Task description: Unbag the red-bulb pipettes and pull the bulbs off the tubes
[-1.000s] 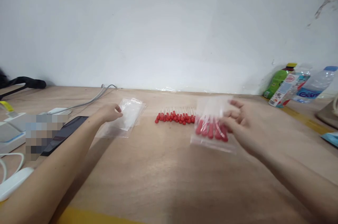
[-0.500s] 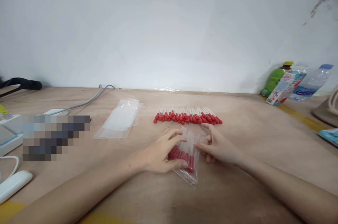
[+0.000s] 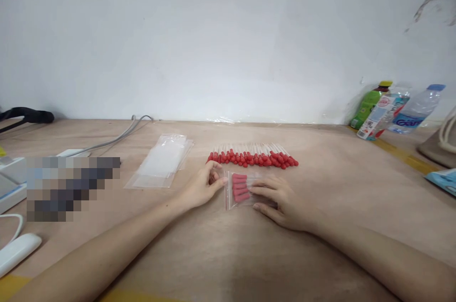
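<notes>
A clear zip-lock bag [image 3: 228, 200] lies sideways on the table, its zip edge to the left. Inside, several red-headed sticks [image 3: 240, 188] that look like large matches lie side by side, heads toward the zip. My left hand [image 3: 204, 185] has its thumb and curled index finger at the bag's upper left corner, closed on the edge. Spread over the right part of the bag, my right hand [image 3: 285, 202] rests with fingers apart, covering the stick ends. Just behind, a row of loose red-headed sticks [image 3: 252, 157] points its red ends toward me.
Left of the row lies a stack of flat clear bags [image 3: 160, 162]. A grey cable [image 3: 110, 140], a power strip [image 3: 12, 188] and a white device [image 3: 19, 250] are at far left. Bottles [image 3: 415, 112] and a carton [image 3: 377, 117] stand at the back right by the wall.
The filled bag has turned from upright to sideways, its zip edge now left. My left hand moved left to its corner; my right hand has come down flat over it.
</notes>
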Motion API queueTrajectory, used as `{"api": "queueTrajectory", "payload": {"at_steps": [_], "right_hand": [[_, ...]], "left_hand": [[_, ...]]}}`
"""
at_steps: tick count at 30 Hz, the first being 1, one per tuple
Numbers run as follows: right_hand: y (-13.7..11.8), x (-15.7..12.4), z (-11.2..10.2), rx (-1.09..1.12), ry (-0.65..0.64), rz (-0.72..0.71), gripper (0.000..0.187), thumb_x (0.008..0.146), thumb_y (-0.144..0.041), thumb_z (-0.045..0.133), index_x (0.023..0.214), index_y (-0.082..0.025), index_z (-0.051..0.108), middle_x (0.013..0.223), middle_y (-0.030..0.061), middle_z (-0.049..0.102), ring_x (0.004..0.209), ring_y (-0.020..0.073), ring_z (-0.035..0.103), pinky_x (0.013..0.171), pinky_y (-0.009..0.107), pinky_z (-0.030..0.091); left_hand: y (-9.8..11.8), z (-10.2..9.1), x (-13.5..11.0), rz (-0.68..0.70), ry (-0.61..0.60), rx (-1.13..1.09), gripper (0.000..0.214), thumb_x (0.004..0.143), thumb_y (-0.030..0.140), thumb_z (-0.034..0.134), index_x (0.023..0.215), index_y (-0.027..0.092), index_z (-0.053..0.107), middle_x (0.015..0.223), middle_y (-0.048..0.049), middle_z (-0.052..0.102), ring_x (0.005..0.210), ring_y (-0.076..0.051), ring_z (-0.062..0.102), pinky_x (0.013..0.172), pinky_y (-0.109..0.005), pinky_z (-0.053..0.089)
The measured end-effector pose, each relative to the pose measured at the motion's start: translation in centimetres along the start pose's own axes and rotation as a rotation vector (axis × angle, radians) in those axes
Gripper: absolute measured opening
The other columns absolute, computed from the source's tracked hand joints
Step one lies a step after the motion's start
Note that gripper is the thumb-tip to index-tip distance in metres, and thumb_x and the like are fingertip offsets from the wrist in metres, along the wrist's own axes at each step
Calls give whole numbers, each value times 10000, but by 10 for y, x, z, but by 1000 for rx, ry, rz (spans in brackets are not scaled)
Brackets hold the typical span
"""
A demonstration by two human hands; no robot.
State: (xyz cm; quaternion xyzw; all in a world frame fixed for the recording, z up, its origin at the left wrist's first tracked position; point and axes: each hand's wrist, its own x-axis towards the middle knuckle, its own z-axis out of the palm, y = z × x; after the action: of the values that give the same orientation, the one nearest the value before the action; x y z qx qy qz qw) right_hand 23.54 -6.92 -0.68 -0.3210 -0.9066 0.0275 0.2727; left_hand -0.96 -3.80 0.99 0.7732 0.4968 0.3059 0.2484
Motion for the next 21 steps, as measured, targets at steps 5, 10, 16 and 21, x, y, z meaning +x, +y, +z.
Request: {"api": "queueTrajectory", "payload": {"at_steps": [5, 10, 16, 21], "right_hand": [[-7, -1, 6, -19, 84, 132, 245, 799, -297, 527, 1030, -231, 577, 999, 64, 580, 899, 199, 536, 785, 377, 426], [-9, 0, 6, 41, 103, 181, 229, 800, -363, 535, 971, -221, 591, 952, 59, 582, 849, 186, 529, 749, 349, 410], [1, 14, 9, 33, 261, 48, 133, 840, -237, 493, 877, -212, 618, 803, 37, 603, 755, 152, 512, 701, 317, 374], [1, 37, 9, 54, 286, -135, 201, 830, -121, 459, 901, -213, 623, 816, 42, 595, 749, 143, 485, 681, 302, 369]], "left_hand": [[7, 6, -1, -238, -201, -367, 494, 725, 382, 620, 1097, 140, 402, 682, 22, 536, 564, -102, 512, 514, -235, 400], [13, 15, -1, -373, -184, -599, 545, 678, 281, 689, 1119, 139, 401, 682, 27, 561, 522, -63, 497, 485, -193, 388], [17, 13, 1, -408, -223, -708, 602, 560, 278, 779, 1051, 96, 483, 613, 23, 614, 505, -63, 518, 539, -202, 410], [17, 9, 3, -411, -304, -746, 546, 516, 268, 804, 972, 92, 561, 551, 22, 620, 497, -53, 507, 554, -185, 381]]}}
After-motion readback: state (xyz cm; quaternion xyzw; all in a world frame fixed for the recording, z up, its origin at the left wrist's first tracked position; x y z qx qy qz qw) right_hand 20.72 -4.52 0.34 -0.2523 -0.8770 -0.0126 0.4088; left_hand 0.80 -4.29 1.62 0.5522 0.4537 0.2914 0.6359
